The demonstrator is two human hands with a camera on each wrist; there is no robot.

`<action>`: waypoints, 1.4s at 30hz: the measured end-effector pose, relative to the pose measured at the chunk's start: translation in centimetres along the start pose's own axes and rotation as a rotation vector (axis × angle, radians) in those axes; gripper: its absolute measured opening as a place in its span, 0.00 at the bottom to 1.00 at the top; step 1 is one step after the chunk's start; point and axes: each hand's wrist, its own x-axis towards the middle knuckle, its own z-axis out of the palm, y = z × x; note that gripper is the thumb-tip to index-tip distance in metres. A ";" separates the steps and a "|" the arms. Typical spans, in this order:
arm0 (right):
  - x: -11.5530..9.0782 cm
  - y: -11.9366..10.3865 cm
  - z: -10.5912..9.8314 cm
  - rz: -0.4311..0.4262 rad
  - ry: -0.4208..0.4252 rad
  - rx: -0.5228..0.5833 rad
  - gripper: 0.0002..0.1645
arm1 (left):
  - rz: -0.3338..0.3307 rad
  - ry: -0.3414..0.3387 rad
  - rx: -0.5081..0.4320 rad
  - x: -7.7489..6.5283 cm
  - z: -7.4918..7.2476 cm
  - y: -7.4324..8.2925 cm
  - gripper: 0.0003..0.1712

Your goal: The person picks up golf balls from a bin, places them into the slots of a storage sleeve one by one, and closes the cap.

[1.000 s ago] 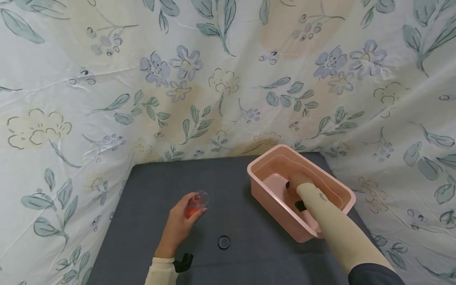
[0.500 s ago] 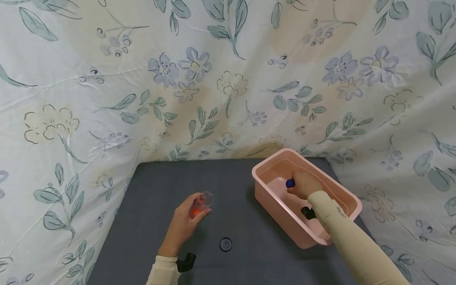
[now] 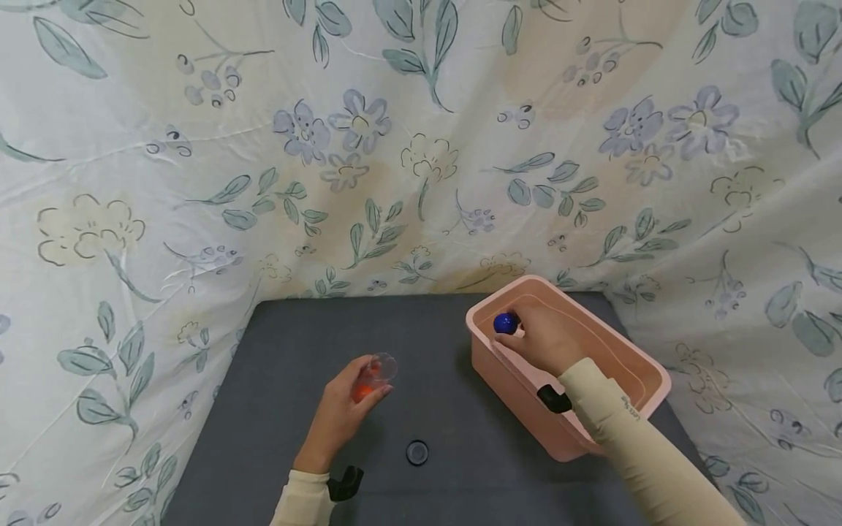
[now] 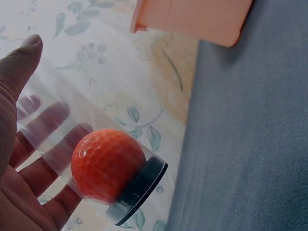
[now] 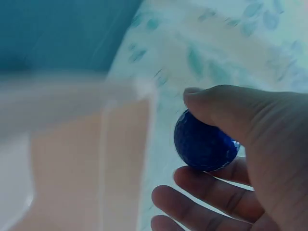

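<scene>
My left hand grips a clear plastic tube tilted over the table. Inside the tube an orange golf ball sits against the black cap at its lower end; the other end is uncapped. My right hand pinches a blue golf ball between thumb and fingers, above the left rim of the pink bin. In the right wrist view the thumb lies on top of the blue ball with fingers beneath it.
A round black cap lies on the dark grey table, between the left hand and the bin. Floral cloth hangs behind the table and along both sides. The bin stands at the table's right side, set at an angle.
My right hand has risen from deep inside the bin and moved left with the blue golf ball, now at rim height. The left hand keeps holding the tube in about the same place.
</scene>
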 end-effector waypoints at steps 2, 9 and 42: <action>-0.1 -1.3 0.1 -0.069 0.038 0.019 0.16 | -0.006 0.000 -0.004 -0.1 0.0 0.0 0.31; -0.7 -4.1 1.1 -0.178 0.076 0.050 0.17 | 0.019 0.005 -0.001 -0.4 0.0 0.0 0.30; -0.8 -13.6 7.2 -0.259 0.085 0.383 0.27 | 0.083 -0.019 -0.006 0.3 1.0 0.1 0.28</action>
